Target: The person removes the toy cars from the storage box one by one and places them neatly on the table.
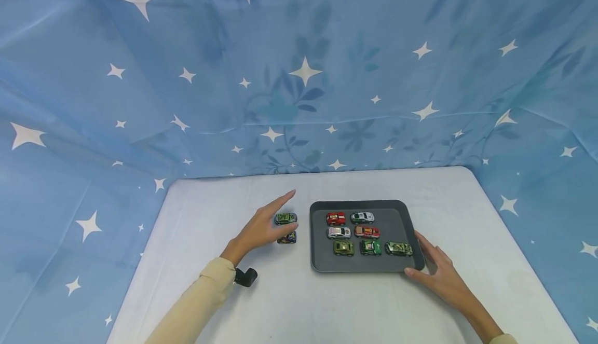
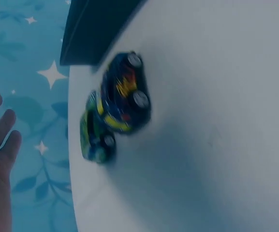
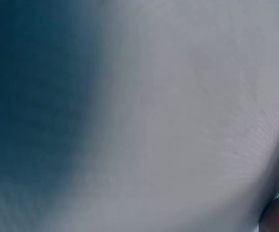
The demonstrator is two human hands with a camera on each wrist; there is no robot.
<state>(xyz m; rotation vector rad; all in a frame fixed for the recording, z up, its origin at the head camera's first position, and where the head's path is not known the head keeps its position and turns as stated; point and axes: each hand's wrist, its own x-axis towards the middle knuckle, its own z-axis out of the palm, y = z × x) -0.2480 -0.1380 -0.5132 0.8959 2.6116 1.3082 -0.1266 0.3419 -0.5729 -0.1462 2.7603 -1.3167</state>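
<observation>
My left hand [image 1: 261,227] is spread over the white table, its thumb and forefinger apart and nothing held. Beneath and beside it stand two toy cars: a green camouflage toy car [image 1: 285,218] and a dark blue toy car [image 1: 287,238] with yellow and red markings. The left wrist view shows the blue car [image 2: 124,94] in front of the green one [image 2: 95,135]. My right hand [image 1: 441,276] rests at the right end of a grey tray [image 1: 359,265], thumb at its front corner and fingers extended along its side. The right wrist view is blurred.
Several toy cars stand in rows in the tray, among them a red car [image 1: 336,218], a white car [image 1: 338,232], a green car [image 1: 370,247] and a camouflage car [image 1: 398,249]. A blue star-patterned cloth [image 1: 299,105] surrounds the white table [image 1: 299,307].
</observation>
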